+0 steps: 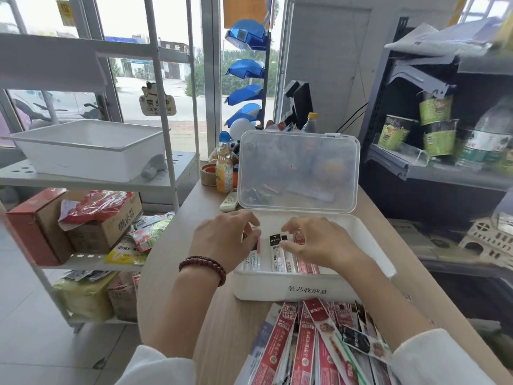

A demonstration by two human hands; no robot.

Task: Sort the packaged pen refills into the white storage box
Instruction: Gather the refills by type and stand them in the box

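over the white box (277,287), both hands reach in: the left hand (224,240) pinches a packet's top, the right hand (319,243) curls loosely over the refill packets (280,257), likely squaring them into rows. more packets (311,345) wait fanned below; the lid (298,170) is propped open for access.

I see an orange drink bottle (224,165) on the table (222,323). Left of that bottle, a white tub (86,148) sits on a white rack (172,107); right of it, green cups (435,126) fill a dark shelf (416,168).
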